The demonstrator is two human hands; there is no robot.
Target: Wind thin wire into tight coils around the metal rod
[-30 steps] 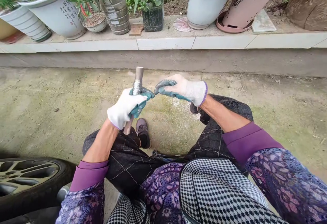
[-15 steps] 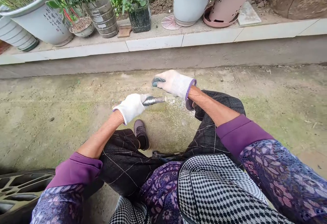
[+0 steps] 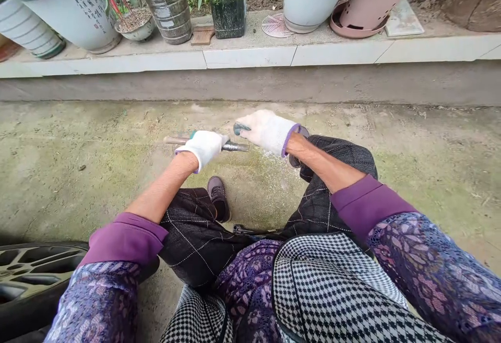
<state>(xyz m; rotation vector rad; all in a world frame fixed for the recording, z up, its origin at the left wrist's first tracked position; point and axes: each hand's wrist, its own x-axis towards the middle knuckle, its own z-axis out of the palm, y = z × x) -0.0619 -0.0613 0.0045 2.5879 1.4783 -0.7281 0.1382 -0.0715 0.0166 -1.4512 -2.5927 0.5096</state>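
My left hand (image 3: 203,147), in a white glove with a teal palm, is closed round a thin metal rod (image 3: 235,147) wound with shiny wire. The rod lies level, sticking out on both sides of the fist. My right hand (image 3: 266,130), gloved the same way, hovers just right of the rod's tip, fingers curled and pinched; what it holds, if anything, I cannot make out. Both hands are above my knees and a patch of pale specks on the concrete ground (image 3: 270,170).
I sit with my knees apart, one shoe (image 3: 218,197) on the ground. A car wheel (image 3: 35,275) lies at lower left. A low tiled ledge (image 3: 250,58) ahead carries several plant pots (image 3: 78,9) and a pink pipe base (image 3: 356,22).
The rod stood upright in my left hand a second ago; it has been tipped over to lie level, and the left hand has slid along it. My right hand stayed close by its end.
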